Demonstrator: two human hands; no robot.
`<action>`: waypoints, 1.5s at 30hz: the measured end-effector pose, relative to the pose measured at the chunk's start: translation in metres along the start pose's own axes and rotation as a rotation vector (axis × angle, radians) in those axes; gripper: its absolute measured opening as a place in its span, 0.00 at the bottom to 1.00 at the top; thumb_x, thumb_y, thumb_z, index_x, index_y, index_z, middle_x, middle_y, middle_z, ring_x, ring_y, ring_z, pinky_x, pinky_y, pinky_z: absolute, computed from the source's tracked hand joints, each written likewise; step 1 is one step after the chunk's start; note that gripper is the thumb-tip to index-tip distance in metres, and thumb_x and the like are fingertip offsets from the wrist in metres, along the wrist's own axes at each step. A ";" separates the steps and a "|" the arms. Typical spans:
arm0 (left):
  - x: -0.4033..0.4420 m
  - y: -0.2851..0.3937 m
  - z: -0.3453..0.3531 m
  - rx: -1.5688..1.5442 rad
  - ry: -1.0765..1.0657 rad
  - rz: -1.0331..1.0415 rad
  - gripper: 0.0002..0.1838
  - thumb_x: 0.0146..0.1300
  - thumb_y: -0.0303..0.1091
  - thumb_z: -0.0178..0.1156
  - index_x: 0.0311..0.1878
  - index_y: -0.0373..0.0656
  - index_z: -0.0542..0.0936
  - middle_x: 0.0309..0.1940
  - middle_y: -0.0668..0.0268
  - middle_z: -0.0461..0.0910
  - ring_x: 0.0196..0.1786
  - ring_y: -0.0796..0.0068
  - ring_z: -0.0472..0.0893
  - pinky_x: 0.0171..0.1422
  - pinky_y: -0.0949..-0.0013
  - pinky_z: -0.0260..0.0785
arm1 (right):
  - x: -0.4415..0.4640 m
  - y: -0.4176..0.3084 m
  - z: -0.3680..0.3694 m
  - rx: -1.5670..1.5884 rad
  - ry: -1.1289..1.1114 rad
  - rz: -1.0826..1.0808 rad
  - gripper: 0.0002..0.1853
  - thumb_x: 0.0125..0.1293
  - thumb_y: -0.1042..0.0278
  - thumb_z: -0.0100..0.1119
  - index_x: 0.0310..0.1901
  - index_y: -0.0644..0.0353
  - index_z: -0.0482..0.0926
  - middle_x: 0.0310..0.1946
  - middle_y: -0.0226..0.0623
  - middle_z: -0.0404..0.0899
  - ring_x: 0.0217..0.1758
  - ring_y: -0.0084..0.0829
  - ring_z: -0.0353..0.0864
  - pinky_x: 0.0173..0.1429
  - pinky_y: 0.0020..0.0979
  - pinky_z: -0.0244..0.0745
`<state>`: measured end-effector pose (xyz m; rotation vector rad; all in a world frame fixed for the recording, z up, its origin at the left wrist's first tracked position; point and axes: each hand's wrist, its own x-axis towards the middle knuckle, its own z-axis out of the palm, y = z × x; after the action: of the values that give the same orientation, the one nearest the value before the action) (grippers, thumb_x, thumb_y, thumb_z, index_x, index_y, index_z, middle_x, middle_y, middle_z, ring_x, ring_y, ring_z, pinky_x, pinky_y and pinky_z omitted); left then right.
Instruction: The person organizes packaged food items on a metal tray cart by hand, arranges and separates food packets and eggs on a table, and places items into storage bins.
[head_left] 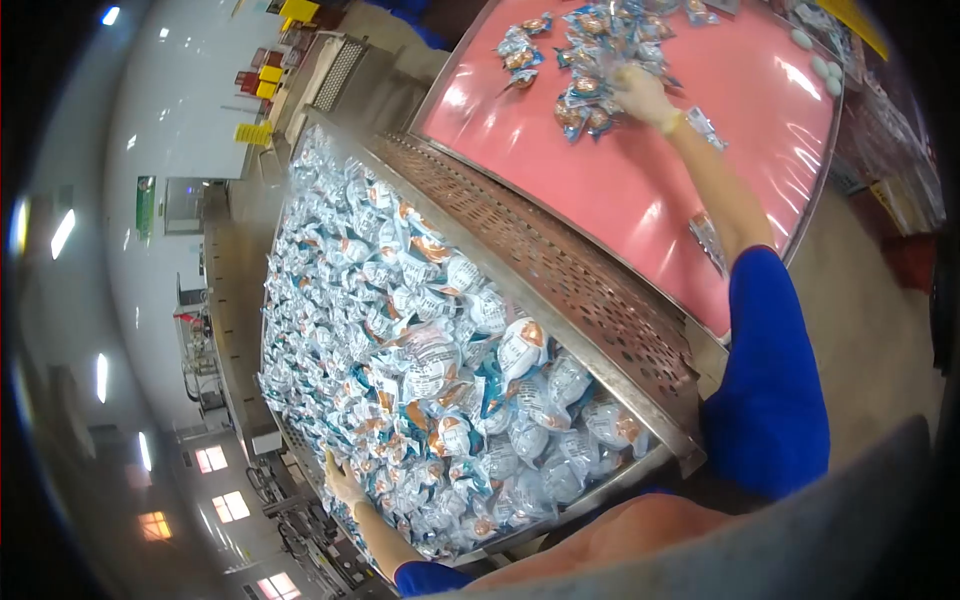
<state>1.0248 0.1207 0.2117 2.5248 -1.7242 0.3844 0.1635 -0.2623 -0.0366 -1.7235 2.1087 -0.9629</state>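
Pink table (520, 125): packets (573, 113) lie at right grip (645, 98), others (433, 365) beside left grip (345, 484); cannot tell if either's closed.

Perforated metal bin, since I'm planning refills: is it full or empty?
Well filled: plastic-wrapped packets heap across the perforated metal bin, hiding its floor; depth unclear.
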 end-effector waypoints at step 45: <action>-0.008 0.039 -0.003 0.110 0.146 -0.085 0.27 0.64 0.50 0.55 0.66 0.52 0.78 0.55 0.55 0.82 0.61 0.52 0.78 0.73 0.49 0.59 | -0.263 -0.341 -0.238 -0.020 -0.518 -1.163 0.34 0.40 0.82 0.71 0.56 0.61 0.78 0.55 0.43 0.77 0.56 0.48 0.76 0.58 0.43 0.74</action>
<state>0.9855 0.1139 0.2093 2.5607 -1.5801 0.6569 0.3610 0.0359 0.3013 -2.8235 0.6937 -0.5476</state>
